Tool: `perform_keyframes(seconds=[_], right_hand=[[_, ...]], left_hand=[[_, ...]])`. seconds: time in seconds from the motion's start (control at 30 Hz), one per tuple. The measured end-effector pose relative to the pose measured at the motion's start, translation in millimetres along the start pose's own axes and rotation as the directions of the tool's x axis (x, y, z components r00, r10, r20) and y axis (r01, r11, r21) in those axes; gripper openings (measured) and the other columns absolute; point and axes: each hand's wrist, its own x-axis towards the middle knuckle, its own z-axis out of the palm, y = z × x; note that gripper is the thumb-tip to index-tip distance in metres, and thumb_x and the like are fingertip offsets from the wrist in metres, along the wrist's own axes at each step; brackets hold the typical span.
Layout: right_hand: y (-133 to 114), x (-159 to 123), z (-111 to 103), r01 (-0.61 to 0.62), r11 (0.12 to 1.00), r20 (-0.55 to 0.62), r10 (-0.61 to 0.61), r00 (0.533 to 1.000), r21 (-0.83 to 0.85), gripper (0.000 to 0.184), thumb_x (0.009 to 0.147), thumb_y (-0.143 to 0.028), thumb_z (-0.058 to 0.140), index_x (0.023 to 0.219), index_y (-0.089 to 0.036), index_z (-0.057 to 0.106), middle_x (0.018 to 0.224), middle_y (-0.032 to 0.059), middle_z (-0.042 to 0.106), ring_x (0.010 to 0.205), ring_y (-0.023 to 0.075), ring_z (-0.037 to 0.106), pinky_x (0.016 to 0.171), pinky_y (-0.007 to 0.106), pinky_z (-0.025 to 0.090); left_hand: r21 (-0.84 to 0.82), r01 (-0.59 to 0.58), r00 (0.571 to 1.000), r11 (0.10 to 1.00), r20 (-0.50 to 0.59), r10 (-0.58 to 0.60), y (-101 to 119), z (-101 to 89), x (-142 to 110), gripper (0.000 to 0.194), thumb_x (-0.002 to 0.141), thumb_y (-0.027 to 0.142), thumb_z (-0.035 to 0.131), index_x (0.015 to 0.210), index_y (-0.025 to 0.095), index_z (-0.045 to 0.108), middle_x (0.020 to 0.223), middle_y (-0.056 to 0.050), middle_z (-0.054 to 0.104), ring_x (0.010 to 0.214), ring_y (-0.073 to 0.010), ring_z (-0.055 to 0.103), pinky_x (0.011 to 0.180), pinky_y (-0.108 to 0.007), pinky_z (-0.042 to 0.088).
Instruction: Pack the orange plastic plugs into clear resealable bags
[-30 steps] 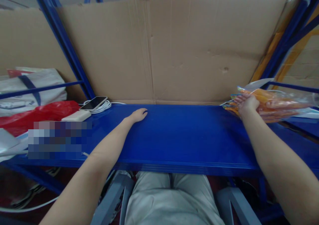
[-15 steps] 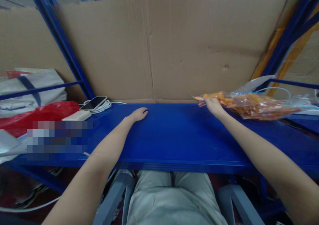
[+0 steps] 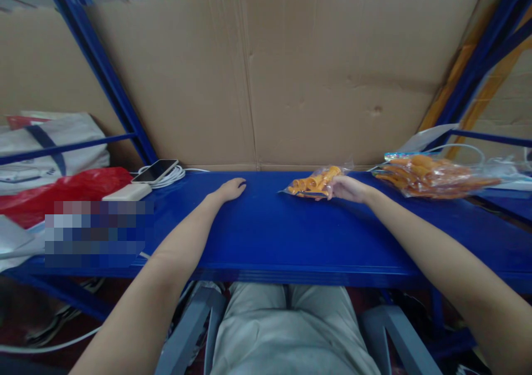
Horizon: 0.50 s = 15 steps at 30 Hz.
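Note:
Toward the back of the blue table (image 3: 266, 236), my right hand (image 3: 348, 189) grips the right end of a clear plastic bag of orange ring-shaped parts (image 3: 313, 183). The bag is low over the tabletop; I cannot tell whether it touches. My left hand (image 3: 233, 189) lies on the table to the left of the bag, holding nothing, its thumb apart from the other fingers. Farther right lies a larger heap of clear bags with orange parts (image 3: 428, 170).
At the left are a phone (image 3: 156, 171) on a coiled white cable (image 3: 173, 175), a white box (image 3: 127, 193), a red plastic bag (image 3: 100, 184) and a white cloth bag (image 3: 78, 142). A cardboard panel (image 3: 332, 76) stands behind the table between blue posts (image 3: 108, 81).
My right hand has pulled a small bag of orange parts from the heap at the right and brought it left and nearer. My left hand stays in place.

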Motion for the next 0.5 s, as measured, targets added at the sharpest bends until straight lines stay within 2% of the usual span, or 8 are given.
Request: perform_keyframes(seconds=[0.07, 0.13, 0.2, 0.27, 0.3, 0.37, 0.43, 0.5], right_hand=[[3, 1, -9, -0.027, 0.999, -0.051, 0.028, 0.998, 0.025, 0.017, 0.071, -0.018, 0.045, 0.060, -0.017, 0.059, 0.064, 0.0083, 0.069, 0.071, 0.0205, 0.068, 0.079, 0.039, 0.054], [5, 2, -15, -0.052, 0.999, -0.167, 0.053, 0.985, 0.012, 0.015, 0.075, -0.018, 0.046, 0.065, -0.018, 0.058, 0.064, 0.0074, 0.068, 0.064, 0.0195, 0.066, 0.071, 0.039, 0.057], [8, 3, -21, -0.125, 0.989, -0.320, 0.095, 0.943, -0.073, 0.013, 0.078, -0.020, 0.050, 0.067, -0.019, 0.057, 0.062, 0.0069, 0.067, 0.059, 0.0190, 0.065, 0.062, 0.037, 0.057], [11, 4, -27, -0.235, 0.936, -0.463, 0.092, 0.881, -0.261, 0.014, 0.080, -0.023, 0.053, 0.067, -0.019, 0.056, 0.057, 0.0052, 0.063, 0.055, 0.0187, 0.063, 0.056, 0.035, 0.056], [13, 4, -30, -0.272, 0.878, -0.510, 0.037, 0.859, -0.393, 0.015, 0.079, -0.024, 0.055, 0.065, -0.019, 0.056, 0.056, 0.0043, 0.061, 0.054, 0.0185, 0.062, 0.055, 0.034, 0.055], [15, 4, -36, -0.272, 0.691, -0.519, -0.174, 0.837, -0.670, 0.015, 0.078, -0.024, 0.057, 0.063, -0.020, 0.057, 0.059, 0.0048, 0.062, 0.060, 0.0193, 0.063, 0.060, 0.035, 0.055], [14, 4, -39, -0.214, 0.480, -0.432, -0.405, 0.806, -0.851, 0.011, 0.078, -0.025, 0.057, 0.070, -0.019, 0.062, 0.076, 0.0090, 0.068, 0.074, 0.0219, 0.066, 0.071, 0.038, 0.054], [9, 3, -35, -0.139, 0.354, -0.322, -0.534, 0.781, -0.925, 0.014, 0.081, -0.029, 0.057, 0.083, -0.018, 0.066, 0.094, 0.0131, 0.069, 0.087, 0.0248, 0.066, 0.079, 0.040, 0.052]], left_hand=[[0.008, -0.004, 1.000, 1.000, 0.000, 0.004, 0, 0.2, 0, 0.054, 0.090, 0.035, 0.032, 0.134, 0.011, 0.051, 0.140, -0.009, 0.052, 0.132, -0.0200, 0.044, 0.111, -0.028, 0.030], [0.010, -0.003, 1.000, 1.000, -0.001, 0.003, -1, 1.0, 1, 0.054, 0.090, 0.035, 0.031, 0.134, 0.011, 0.051, 0.141, -0.009, 0.052, 0.132, -0.0203, 0.044, 0.111, -0.029, 0.030], [0.002, -0.001, 1.000, 1.000, -0.009, 0.001, -2, 2.1, 2, 0.054, 0.089, 0.035, 0.031, 0.134, 0.011, 0.052, 0.140, -0.009, 0.052, 0.132, -0.0208, 0.045, 0.111, -0.029, 0.031], [-0.007, -0.001, 1.000, 1.000, -0.018, 0.001, -4, 3.0, 2, 0.054, 0.089, 0.036, 0.032, 0.133, 0.012, 0.052, 0.139, -0.009, 0.053, 0.131, -0.0209, 0.045, 0.110, -0.030, 0.032], [-0.009, -0.001, 1.000, 1.000, -0.019, 0.001, -4, 3.2, 3, 0.053, 0.089, 0.036, 0.033, 0.133, 0.013, 0.053, 0.139, -0.008, 0.053, 0.131, -0.0208, 0.045, 0.110, -0.030, 0.032], [-0.010, -0.002, 1.000, 1.000, -0.015, 0.002, -4, 3.2, 3, 0.053, 0.089, 0.036, 0.033, 0.133, 0.014, 0.053, 0.139, -0.007, 0.053, 0.131, -0.0204, 0.045, 0.110, -0.030, 0.032], [-0.009, 0.000, 1.000, 1.000, -0.011, 0.000, -3, 2.4, 2, 0.053, 0.089, 0.036, 0.033, 0.133, 0.013, 0.053, 0.139, -0.008, 0.053, 0.132, -0.0204, 0.045, 0.111, -0.029, 0.032], [-0.011, 0.002, 1.000, 1.000, -0.007, -0.002, -1, 1.2, 1, 0.055, 0.089, 0.035, 0.032, 0.133, 0.009, 0.052, 0.140, -0.010, 0.052, 0.132, -0.0211, 0.044, 0.111, -0.029, 0.031]])
